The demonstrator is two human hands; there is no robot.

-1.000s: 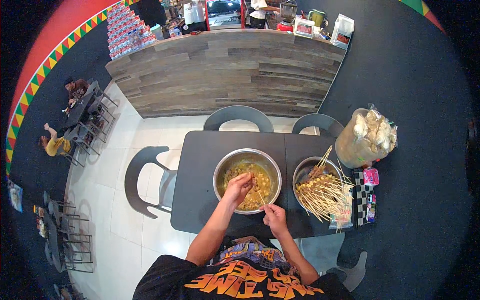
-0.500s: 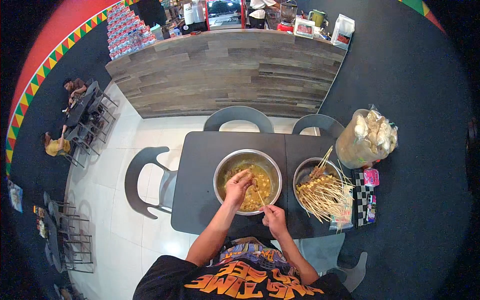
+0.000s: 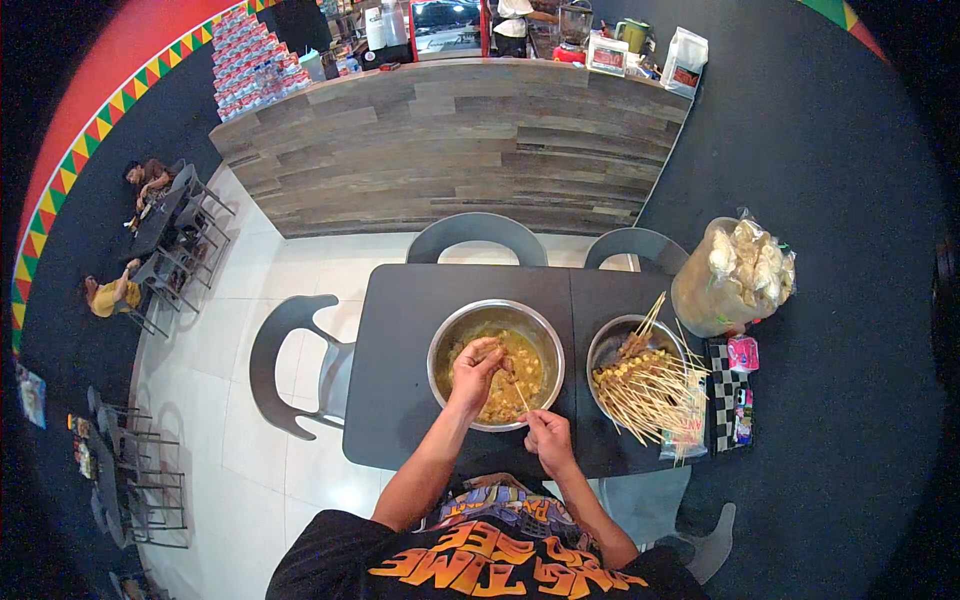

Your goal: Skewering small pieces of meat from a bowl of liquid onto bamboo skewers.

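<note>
A wide steel bowl (image 3: 437, 352) of yellow-brown marinade with small chunks (image 3: 524, 360) stands on the dark table. Over it, my left hand (image 3: 476, 376) has its fingers closed around a piece of meat at the upper end of a thin wooden skewer (image 3: 522, 398). My right hand (image 3: 548, 440) pinches the skewer's lower end by the bowl's near rim. To the right, a second steel bowl (image 3: 597, 343) holds a heap of loaded skewers (image 3: 648, 398), most with bare ends fanned toward me. Details of the meat under my left fingers are hidden.
A tall container with a plastic bag of pale food (image 3: 745, 265) stands at the table's far right. Beside the skewers lie a checkered tray (image 3: 722, 400) and a pink packet (image 3: 742, 354). Chairs (image 3: 285, 365) surround the table (image 3: 390, 400); a wood-clad counter (image 3: 450, 150) stands beyond.
Both hands keep almost the same place and grip on the skewer and meat. A seated person at the far left has drawn an arm back slightly.
</note>
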